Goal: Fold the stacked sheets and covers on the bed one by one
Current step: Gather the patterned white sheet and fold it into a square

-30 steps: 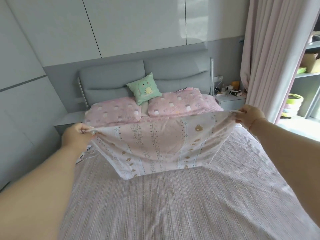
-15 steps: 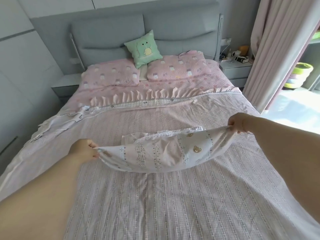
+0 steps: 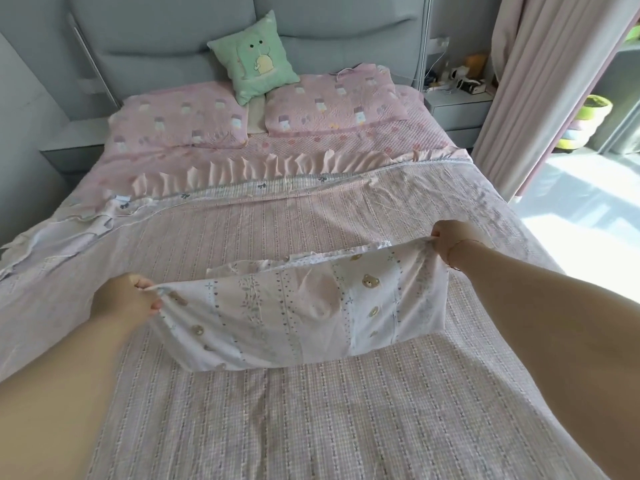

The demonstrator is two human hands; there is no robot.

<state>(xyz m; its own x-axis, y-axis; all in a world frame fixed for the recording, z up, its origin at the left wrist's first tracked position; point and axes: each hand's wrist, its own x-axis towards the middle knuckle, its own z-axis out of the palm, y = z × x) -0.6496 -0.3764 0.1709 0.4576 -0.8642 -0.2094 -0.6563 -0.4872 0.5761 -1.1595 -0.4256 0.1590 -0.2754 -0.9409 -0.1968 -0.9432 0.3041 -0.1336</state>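
Note:
A small white cover with bear and stripe prints (image 3: 298,306) is stretched between my two hands over the middle of the bed. My left hand (image 3: 126,301) pinches its left top corner and my right hand (image 3: 453,239) pinches its right top corner. The cloth's lower edge rests on the pink checked sheet (image 3: 311,410) that is spread flat across the bed. A doubled layer of the cover shows behind its top edge. Beneath the checked sheet, a pink ruffled cover (image 3: 242,171) shows near the pillows.
Two pink pillows (image 3: 180,121) and a green cushion (image 3: 254,57) lie against the grey headboard (image 3: 166,39). A grey nightstand (image 3: 457,105) with small items stands at the right, beside a pink curtain (image 3: 540,98). A second nightstand (image 3: 76,147) stands at the left.
My hands have brought the cover down from chest height toward the bed. Its lower part now lies on the checked sheet, and my view has tipped downward.

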